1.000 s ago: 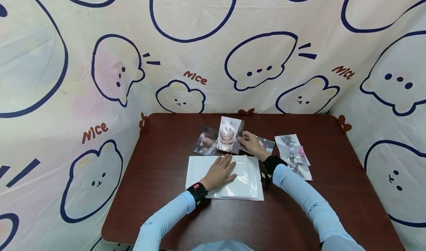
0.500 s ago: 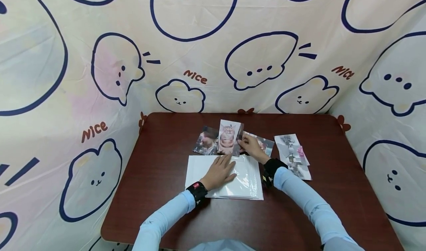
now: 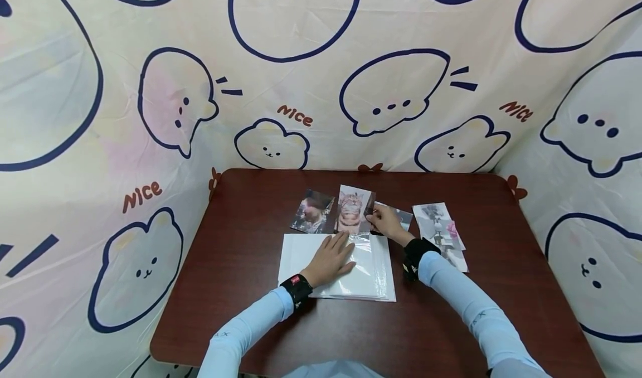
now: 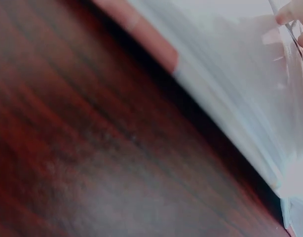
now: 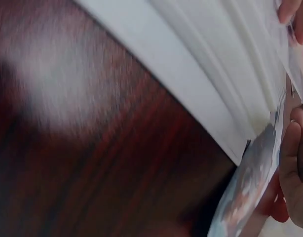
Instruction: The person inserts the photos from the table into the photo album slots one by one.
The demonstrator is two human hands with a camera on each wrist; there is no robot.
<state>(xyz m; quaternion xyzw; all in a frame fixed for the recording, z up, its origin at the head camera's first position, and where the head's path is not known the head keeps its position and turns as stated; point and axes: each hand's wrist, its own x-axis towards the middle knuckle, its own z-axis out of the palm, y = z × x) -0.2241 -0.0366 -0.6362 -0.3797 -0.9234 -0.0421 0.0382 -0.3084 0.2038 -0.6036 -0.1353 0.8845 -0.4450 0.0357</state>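
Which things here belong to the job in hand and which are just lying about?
In the job, it seems:
white booklet, under the left hand
pink picture, held by the right hand

Apparently just lying about:
dark picture, left
half-hidden picture, by right hand
overlapping pictures, right

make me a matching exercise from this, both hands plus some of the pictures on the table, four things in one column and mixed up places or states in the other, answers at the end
Things
1. left hand
2. right hand
3. dark picture
4. overlapping pictures

Places or states, in the head view
A. pinches the edge of the pink-toned picture
B. farthest right of all the pictures
C. rests on the white album
D. farthest left of all the pictures

Right pairs: 1-C, 2-A, 3-D, 4-B
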